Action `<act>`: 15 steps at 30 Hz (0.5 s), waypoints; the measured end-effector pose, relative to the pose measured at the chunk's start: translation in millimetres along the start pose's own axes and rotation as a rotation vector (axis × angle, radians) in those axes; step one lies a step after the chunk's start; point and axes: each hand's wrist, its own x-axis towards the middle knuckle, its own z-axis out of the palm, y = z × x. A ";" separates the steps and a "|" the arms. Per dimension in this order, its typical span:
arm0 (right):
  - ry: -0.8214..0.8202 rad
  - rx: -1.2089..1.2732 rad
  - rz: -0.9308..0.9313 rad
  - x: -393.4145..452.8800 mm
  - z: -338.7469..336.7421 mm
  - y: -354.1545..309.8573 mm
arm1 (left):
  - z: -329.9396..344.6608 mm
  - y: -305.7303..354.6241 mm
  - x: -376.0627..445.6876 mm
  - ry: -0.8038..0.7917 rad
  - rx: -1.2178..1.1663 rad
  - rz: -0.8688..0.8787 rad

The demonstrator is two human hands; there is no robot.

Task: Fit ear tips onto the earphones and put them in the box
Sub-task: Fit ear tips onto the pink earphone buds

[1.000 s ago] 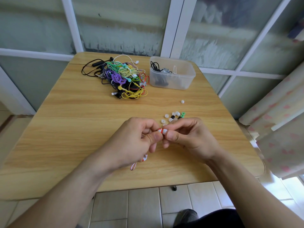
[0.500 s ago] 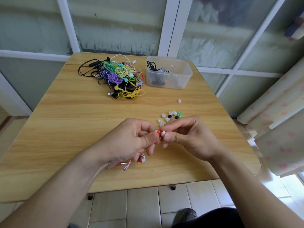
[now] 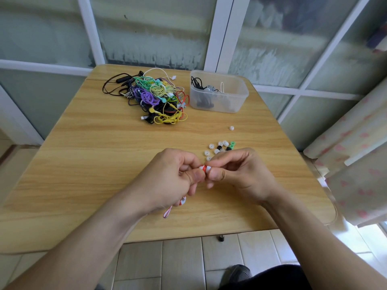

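My left hand (image 3: 173,176) pinches a red and white earbud (image 3: 202,168) above the near middle of the wooden table (image 3: 83,153). My right hand (image 3: 238,174) pinches a white ear tip (image 3: 208,169) against that earbud. The earphone's other bud and pink-white cable (image 3: 176,206) hang below my left hand. Several loose ear tips (image 3: 219,148), white, black and green, lie just beyond my fingers. A clear plastic box (image 3: 217,91) with a few earphones inside stands at the back right.
A tangled pile of coloured earphones (image 3: 155,97) lies at the back centre, left of the box. One stray white ear tip (image 3: 231,128) sits alone near the right. A curtain (image 3: 356,160) hangs at the table's right edge.
Both hands stay together on the earbud and tip. The dangling bud and cable under my left hand have swung slightly.
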 end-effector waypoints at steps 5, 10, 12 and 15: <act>0.038 -0.109 -0.070 1.0 2.9 -6.2 | 0.4 -1.2 -0.5 0.034 0.009 -0.021; 0.084 -0.332 -0.208 -1.7 5.9 -8.5 | -1.3 -4.8 0.5 0.014 -0.029 -0.047; 0.145 -0.349 -0.230 -3.3 9.3 -9.9 | -3.8 -3.2 0.8 0.001 -0.089 -0.053; 0.167 -0.511 -0.346 -2.3 11.7 -11.0 | -5.1 -0.6 1.1 -0.002 -0.230 -0.071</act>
